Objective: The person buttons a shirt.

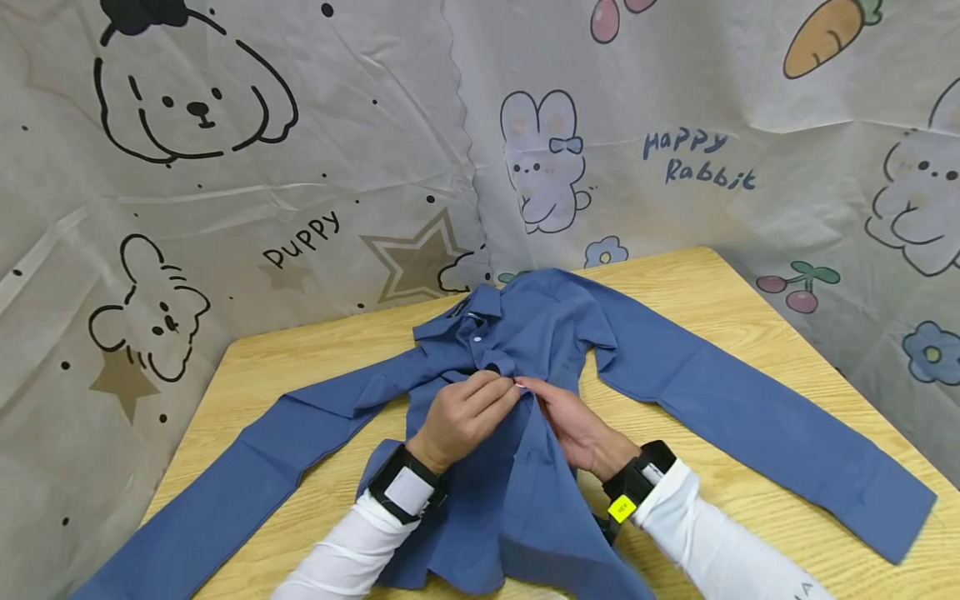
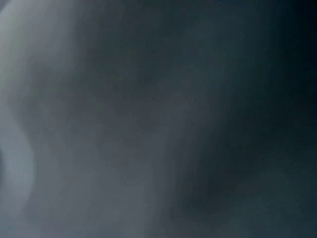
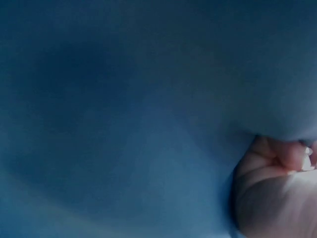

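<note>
A blue long-sleeved shirt (image 1: pixel 540 325) lies spread on the table, collar away from me and sleeves out to both sides. Midway down its front, my left hand (image 1: pixel 467 414) pinches the front edge with curled fingers. Right beside it, my right hand (image 1: pixel 573 421) pinches the other front edge, the fingertips of both hands nearly meeting. Whether a button sits between them is hidden by the fingers. Below the hands the front panels hang apart. A small white button (image 1: pixel 477 339) shows near the collar. Blurred blue cloth fills most of the right wrist view; the left wrist view is too dark to read.
The wooden table (image 1: pixel 720 292) has its back edge close to a printed curtain (image 1: pixel 337 100). One shirt sleeve (image 1: pixel 765 408) stretches toward the right edge, the other sleeve (image 1: pixel 247 467) toward the near left. Black wrist straps (image 1: pixel 408 487) are on both wrists.
</note>
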Available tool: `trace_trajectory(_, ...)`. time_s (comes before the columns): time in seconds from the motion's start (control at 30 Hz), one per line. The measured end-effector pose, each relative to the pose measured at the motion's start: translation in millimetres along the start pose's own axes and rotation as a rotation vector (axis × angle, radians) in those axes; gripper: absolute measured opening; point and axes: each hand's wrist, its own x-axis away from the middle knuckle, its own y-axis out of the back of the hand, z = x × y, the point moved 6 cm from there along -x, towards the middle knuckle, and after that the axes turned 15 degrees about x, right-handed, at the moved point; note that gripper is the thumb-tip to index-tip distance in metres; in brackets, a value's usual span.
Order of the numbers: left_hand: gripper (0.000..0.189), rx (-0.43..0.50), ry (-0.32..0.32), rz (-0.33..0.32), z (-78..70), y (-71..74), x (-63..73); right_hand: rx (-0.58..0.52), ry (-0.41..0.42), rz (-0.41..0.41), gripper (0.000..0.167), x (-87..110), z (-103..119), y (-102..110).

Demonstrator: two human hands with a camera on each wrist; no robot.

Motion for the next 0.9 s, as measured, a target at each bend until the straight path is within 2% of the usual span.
trace_trajectory(0.1, 0.021, 0.048, 0.078, 0.034, 5.3, -1.3, 2.4, 0.080, -0.014, -0.050, 0.031, 0.6, -2.7, 3.2)
trace_trajectory(0.2, 0.020, 0.080, 0.137, 0.058, 10.4, -2.0, 5.4, 0.298, -0.008, -0.151, 0.036, -0.2, -1.7, 10.7)
trace_trajectory(0.4, 0.017, 0.053, 0.255, 0.085, 17.9, -2.8, 12.3, 0.652, 0.025, -0.328, 0.043, -3.0, 7.3, 24.1)
trace_trajectory(0.5, 0.018, 0.043, 0.297, 0.102, 17.3, -2.8, 16.9, 0.776, 0.015, -0.396, 0.040, -1.2, 9.3, 30.7)
trace_trajectory(0.6, 0.012, 0.045, 0.315, 0.127, 13.2, -2.0, 20.0, 0.886, 0.039, -0.461, 0.034, 5.0, 13.9, 34.7)
trace_trajectory(0.77, 0.005, 0.084, 0.320, 0.172, 3.7, 0.0, 20.6, 1.099, 0.205, -0.497, 0.029, 23.6, 29.3, 26.8)
trace_trajectory(0.9, 0.011, 0.144, 0.325, 0.234, -5.7, 0.1, 19.9, 1.197, 0.287, -0.403, 0.028, 36.7, 33.9, 10.2)
